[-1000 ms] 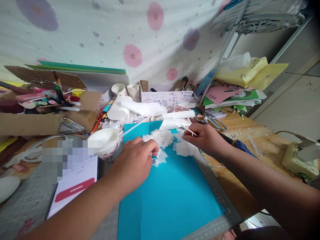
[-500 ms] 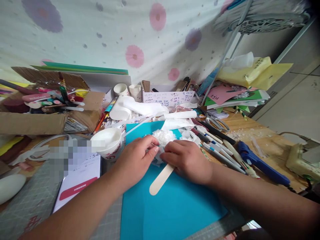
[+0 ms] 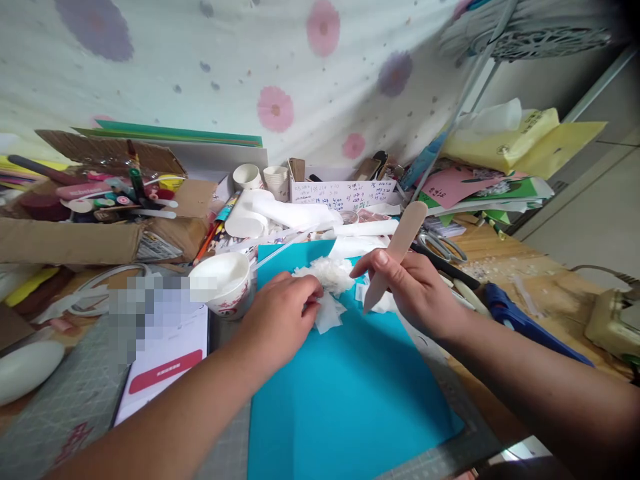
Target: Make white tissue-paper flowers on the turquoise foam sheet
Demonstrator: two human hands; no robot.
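My right hand (image 3: 417,290) grips a flat wooden craft stick (image 3: 407,230) between thumb and fingers, its rounded end tilted up to the right. The stick's other end points down above the blue sheet. My left hand (image 3: 280,317) is closed, thumb and fingertips pinched at the edge of a white paper piece (image 3: 330,315). Just beyond the fingers, a bunch of ruffled white paper (image 3: 333,272) sits on the blue sheet (image 3: 345,400). Another white paper scrap (image 3: 383,303) lies below my right hand. Left of my left hand stands a paper cup (image 3: 227,303) with white contents.
A phone (image 3: 165,360) lies on the grey cutting mat (image 3: 75,373) at left. Behind it is a cardboard box (image 3: 70,241) of craft supplies. Paper rolls, scissors (image 3: 443,245) and a blue glue gun (image 3: 530,327) crowd the back and right.
My right hand has lifted away from the paper, up and right, swinging the craft stick's rounded end upward. My left hand stays by the white paper. The view has shifted slightly.
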